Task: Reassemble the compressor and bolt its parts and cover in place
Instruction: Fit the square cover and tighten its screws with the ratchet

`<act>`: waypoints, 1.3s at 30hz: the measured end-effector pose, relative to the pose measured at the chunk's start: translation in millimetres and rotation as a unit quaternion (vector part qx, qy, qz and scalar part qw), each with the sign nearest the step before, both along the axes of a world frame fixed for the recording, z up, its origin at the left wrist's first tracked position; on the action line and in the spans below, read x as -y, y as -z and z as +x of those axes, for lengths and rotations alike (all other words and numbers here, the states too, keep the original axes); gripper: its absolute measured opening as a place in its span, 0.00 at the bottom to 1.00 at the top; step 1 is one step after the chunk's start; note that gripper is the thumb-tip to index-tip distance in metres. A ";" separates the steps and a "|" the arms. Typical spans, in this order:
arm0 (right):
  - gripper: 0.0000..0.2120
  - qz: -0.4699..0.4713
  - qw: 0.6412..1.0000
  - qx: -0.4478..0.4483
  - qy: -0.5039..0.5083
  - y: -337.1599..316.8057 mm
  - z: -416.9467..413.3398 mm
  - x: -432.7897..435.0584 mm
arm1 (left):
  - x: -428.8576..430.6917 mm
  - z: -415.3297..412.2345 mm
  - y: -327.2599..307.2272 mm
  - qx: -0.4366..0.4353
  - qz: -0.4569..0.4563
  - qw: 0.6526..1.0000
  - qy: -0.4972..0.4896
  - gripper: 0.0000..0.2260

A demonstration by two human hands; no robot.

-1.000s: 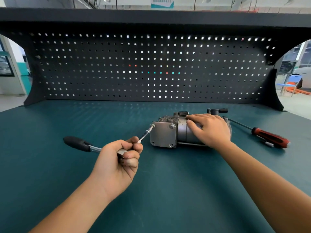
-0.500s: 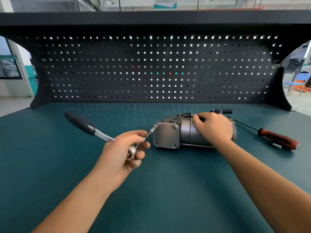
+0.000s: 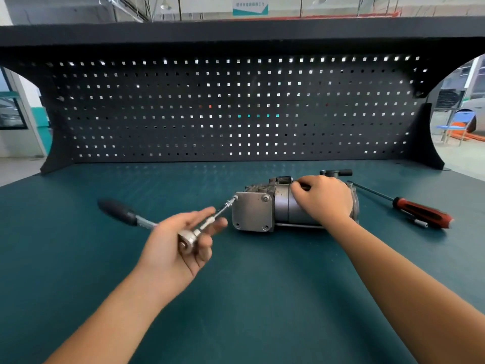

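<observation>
- The compressor (image 3: 278, 208) is laid on its side on the teal bench top (image 3: 236, 298), just right of centre and in front of the black pegboard (image 3: 236, 109).
- Its left end is closed by a flat, square, dull grey cover plate (image 3: 252, 212); 3 bolt heads are seen at the corners, and the 4th corner, at the upper left, is met by the tool tip.
- The body behind the plate is a smooth metal cylinder, with a rougher, darker cast block on top.
- The right hand (image 3: 324, 199) is laid over the cylinder, fingers curled on its top; much of the body and its right end are hidden by it.
- A ratchet wrench (image 3: 187, 239) is cradled in the left hand (image 3: 175, 248), which is loosely open with fingers extended under the round steel head.
- A thin steel extension (image 3: 220, 211) runs from the head to the plate's upper-left corner; the black ribbed handle (image 3: 116, 210) points away to the left.
- A red and black screwdriver (image 3: 420, 214) lies on the bench to the right, well apart from the hands.
- A small black part (image 3: 337, 172) behind the right hand is partly hidden and hard to make out.
</observation>
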State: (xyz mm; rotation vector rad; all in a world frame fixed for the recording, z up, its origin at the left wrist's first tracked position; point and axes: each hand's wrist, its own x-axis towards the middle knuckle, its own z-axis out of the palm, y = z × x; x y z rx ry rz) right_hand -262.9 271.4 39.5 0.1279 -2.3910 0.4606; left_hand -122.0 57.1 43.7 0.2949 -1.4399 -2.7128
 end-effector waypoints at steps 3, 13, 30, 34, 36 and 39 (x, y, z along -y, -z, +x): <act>0.14 0.002 1.000 0.002 -0.004 0.4 0.4 0.1 | 11.4 -0.5 -5.1 0.003 0.128 0.991 0.033 0.15; 0.14 -0.007 1.000 0.015 -0.013 -0.4 2.6 0.3 | -7.1 7.0 11.0 -0.104 -0.598 0.794 -0.041 0.23; 0.11 -0.144 0.972 -0.099 -0.155 17.1 54.3 47.9 | -3.9 0.2 22.5 -0.165 -0.627 0.755 -0.101 0.16; 0.16 -0.354 0.904 0.134 -0.196 -0.1 58.2 78.4 | -10.1 0.4 14.4 -0.093 -0.309 0.945 -0.046 0.09; 0.22 -0.368 0.882 0.232 -0.178 2.7 59.8 98.3 | -13.2 2.2 10.4 -0.064 -0.188 0.979 -0.035 0.12; 0.23 -0.369 0.877 0.254 -0.175 10.7 60.2 120.6 | -16.8 6.5 4.6 -0.047 -0.079 0.995 -0.028 0.10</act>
